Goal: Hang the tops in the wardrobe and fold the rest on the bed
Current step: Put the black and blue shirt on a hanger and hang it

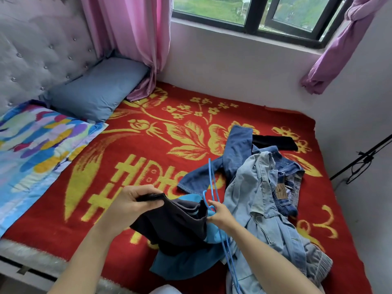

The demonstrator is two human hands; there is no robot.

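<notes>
Left hand [131, 200] is closest to the camera. Its fingers are curled round the edge of a dark top [176, 225] and stretch it open, I'd guess so the hanger can go in. The top is lifted and drapes over a turquoise garment [184, 264] lying flat underneath. Just right of that opening is the blue wire hanger [212, 183], and the right hand [220, 215] pinches it partway along. It might be two hangers together, the wire's too thin to tell. So the job looks like threading the hanger into the top. The top isn't on the hanger yet, and the wardrobe isn't in view.

Right of the hands is the rest of the pile. A light denim jacket [254, 198] sprawls toward the near edge, with dark jeans [235, 149] touching it behind and a black piece [275, 143] past those.

For room, a colourful quilt [31, 141] and a blue pillow [95, 96] fill the headboard end on the left. The middle of the red blanket [148, 145] is bare, a decent spot for folding the jeans. The bed [42, 257] ends just under the forearms, and the turquoise garment lies near that edge, so it could slide off. On the right the wall is tight against the mattress and a black pole [360, 158] with a cable leans there. I wouldn't swing the hanger that way.
</notes>
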